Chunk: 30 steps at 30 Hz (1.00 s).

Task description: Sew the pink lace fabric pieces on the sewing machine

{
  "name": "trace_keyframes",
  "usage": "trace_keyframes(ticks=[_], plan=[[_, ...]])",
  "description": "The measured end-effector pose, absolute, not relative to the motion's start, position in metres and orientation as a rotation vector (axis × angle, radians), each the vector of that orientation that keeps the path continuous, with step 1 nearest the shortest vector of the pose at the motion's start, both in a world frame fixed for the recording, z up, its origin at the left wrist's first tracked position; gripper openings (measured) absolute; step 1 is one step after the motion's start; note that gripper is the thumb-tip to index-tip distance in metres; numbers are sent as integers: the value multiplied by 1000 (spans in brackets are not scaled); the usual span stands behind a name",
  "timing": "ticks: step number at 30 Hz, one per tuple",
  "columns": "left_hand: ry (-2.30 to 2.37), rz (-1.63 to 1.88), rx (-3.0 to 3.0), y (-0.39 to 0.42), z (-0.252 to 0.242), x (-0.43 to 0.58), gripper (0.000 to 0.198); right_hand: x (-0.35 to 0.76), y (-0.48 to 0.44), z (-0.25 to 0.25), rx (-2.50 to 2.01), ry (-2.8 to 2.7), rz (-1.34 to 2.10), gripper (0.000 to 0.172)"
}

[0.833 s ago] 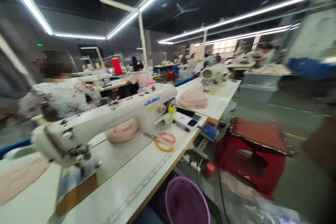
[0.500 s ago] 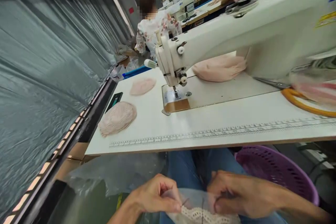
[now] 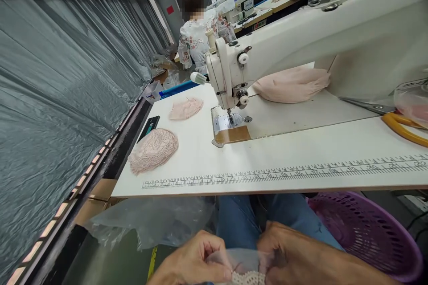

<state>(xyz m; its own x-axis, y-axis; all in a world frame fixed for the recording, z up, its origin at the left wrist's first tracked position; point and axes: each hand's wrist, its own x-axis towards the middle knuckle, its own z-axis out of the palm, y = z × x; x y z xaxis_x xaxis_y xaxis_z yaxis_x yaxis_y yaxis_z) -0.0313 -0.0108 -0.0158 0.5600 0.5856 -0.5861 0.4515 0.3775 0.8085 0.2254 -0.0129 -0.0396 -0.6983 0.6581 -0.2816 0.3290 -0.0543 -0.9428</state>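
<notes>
My left hand (image 3: 200,258) pinches one side of a piece of cream lace edging with sheer fabric (image 3: 248,277), low over my lap. Closed on the other side of that piece is my right hand (image 3: 284,251), close to the left one. The lower part of the lace lies outside the picture. Above the hands, on the white table (image 3: 194,160), stands a sewing machine (image 3: 230,80) with its needle over the metal plate. A stack of pink lace pieces (image 3: 154,150) rests at the table's left side.
Pale pink cloth pieces (image 3: 186,109) lie farther back, and a pink fabric bundle (image 3: 290,85) sits under the machine arm. Orange-handled scissors (image 3: 404,129) are at the right. A purple basket (image 3: 368,231) stands below the table. A person in a floral top (image 3: 197,38) sits ahead.
My right hand has come left, nearer the left hand, and less of the lace shows between them. The camera view has shifted slightly, so the table and machine appear farther right.
</notes>
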Motion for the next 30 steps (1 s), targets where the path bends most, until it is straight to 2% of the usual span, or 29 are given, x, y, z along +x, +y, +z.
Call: trace_keyframes(ticks=[3, 7, 9, 15, 22, 25, 28, 30], plan=[[1024, 83, 1265, -12, -13, -36, 62, 222, -6, -44, -899, -1922, 2031, 22], [974, 66, 1294, -11, -12, -37, 64, 221, 2, -47, -749, -1851, 2212, 44], [971, 69, 1276, -11, -13, -35, 64, 223, 4, -47, -725, -1820, 2245, 50], [1007, 107, 1111, -15, -16, -31, 62, 235, 9, -40, -653, -1805, 2233, 48], [1010, 126, 1057, -17, -14, -31, 60, 242, 14, -36, -622, -1987, 2119, 59], [1052, 206, 1002, -21, -10, -25, 57, 240, 3, -42, -864, -2084, 1860, 52], [1189, 461, 795, -25, -14, -13, 53, 224, -21, -57, -1166, -2114, 1294, 50], [1249, 705, 593, -25, -23, -1, 52, 203, -37, -71, -1030, -2235, 367, 48]])
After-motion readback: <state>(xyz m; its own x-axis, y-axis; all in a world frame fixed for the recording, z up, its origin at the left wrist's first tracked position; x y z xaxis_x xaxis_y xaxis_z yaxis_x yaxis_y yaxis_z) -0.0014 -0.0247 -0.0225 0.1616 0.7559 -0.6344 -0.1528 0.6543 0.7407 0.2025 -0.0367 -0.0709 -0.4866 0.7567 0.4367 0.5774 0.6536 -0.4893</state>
